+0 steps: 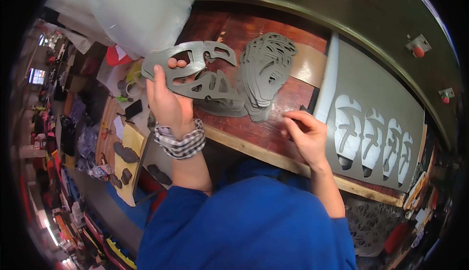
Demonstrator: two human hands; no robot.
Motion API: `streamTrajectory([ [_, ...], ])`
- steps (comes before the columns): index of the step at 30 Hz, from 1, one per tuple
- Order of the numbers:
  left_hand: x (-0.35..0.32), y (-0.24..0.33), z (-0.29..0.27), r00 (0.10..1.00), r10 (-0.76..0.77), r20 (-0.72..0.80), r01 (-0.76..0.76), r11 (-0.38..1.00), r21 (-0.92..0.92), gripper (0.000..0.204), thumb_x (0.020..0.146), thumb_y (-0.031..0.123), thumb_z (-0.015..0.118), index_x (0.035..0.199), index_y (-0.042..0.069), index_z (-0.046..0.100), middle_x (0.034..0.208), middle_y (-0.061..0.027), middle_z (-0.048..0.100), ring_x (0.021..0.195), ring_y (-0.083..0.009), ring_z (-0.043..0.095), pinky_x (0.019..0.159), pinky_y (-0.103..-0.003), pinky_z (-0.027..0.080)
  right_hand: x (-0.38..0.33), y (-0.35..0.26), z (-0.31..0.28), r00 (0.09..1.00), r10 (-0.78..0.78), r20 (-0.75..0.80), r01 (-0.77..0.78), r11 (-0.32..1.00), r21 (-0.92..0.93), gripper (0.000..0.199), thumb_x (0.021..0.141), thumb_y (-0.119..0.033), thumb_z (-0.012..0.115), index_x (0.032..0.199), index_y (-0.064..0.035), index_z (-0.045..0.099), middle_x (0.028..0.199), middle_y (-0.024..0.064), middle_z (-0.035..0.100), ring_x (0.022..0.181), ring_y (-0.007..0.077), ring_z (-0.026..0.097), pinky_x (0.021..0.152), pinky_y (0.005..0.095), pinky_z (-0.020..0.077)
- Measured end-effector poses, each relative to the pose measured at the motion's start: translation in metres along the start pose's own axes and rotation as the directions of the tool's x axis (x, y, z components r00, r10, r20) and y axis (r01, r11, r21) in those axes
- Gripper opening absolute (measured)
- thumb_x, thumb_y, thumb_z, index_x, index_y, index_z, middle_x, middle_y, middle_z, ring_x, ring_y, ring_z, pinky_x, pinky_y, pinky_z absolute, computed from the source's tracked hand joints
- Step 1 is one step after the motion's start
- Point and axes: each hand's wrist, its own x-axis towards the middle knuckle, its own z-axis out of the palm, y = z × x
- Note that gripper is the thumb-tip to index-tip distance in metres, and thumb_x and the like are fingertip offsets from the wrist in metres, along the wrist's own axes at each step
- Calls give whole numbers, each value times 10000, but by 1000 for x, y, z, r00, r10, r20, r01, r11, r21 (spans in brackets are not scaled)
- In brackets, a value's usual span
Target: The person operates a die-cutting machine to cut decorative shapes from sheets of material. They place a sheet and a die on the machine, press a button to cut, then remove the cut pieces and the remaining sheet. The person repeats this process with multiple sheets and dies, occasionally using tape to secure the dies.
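Grey cutout is gripped in the left hand over the table, left of the stack. Two fingertips can be seen poking through; other fingers are mostly hidden. The right hand is kinda curled near the stack, but whether anything's pinched can't be told.

Moderate indoor light; bright window and glowing tube near left rim. Sheen on plastic sheet and red-brown tabletop; shadow along tabletop's back edge. Far-left background soft. Fisheye bends straight edges; corners black.
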Motion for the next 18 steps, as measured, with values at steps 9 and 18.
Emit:
streamTrajectory([
  [9, 45, 27, -55, 992, -128, -6, 126, 987, -94, 266, 1027, 257, 465, 1158, 29, 506, 1038, -86, 614, 990, -233, 603, 906, -438, 493, -38, 28, -51, 983, 157, -100, -165, 983, -85, 132, 892, -17, 648, 1005, 40, 685, 1111, 103, 646, 647, 80, 600, 573, 206, 497],
  [18, 76, 45, -55, 880, 384, 281, -473, 769, 431, 263, 1024, 209, 478, 1183, 0, 499, 873, -95, 602, 784, -174, 597, 775, -315, 517, -52, 25, -69, 974, 186, -133, -192, 981, -31, 139, 933, -39, 614, 1028, 42, 674, 951, 108, 702, 626, 96, 596, 582, 225, 501],
])
